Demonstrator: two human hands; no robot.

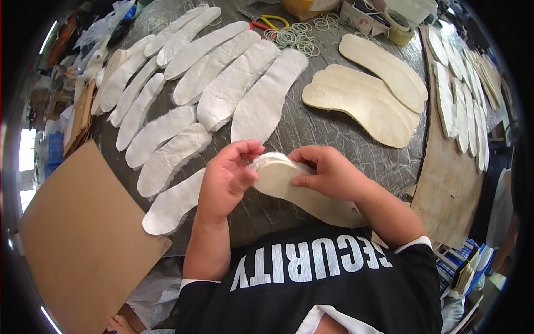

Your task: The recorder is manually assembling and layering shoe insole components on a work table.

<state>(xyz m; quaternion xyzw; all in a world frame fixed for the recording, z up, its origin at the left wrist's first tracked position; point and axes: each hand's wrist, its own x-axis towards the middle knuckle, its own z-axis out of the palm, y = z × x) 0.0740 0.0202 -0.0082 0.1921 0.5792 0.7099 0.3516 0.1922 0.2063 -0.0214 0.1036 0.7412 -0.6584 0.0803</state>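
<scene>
A small stack of beige insoles point(303, 189) with a fluffy white lining showing at one end is held in front of my chest. My right hand point(329, 172) pinches its upper edge, thumb on the beige face and fingers behind. My left hand point(231, 172) curls round the fluffy end, thumb near the edge; its fingertips are partly hidden there. Just beyond the hands lies a white fleece insole point(268, 97), one of several spread over the left half of the table. Another white insole point(172, 205) lies partly behind my left wrist.
Overlapping beige insoles point(361, 103) lie at the far right on the dark, plastic-covered table point(233, 222). At the back are rubber bands point(293, 39), yellow-and-red-handled pliers point(272, 23) and a tape roll point(398, 30). Brown cardboard point(89, 239) stands at left; a wooden board point(448, 183) at right.
</scene>
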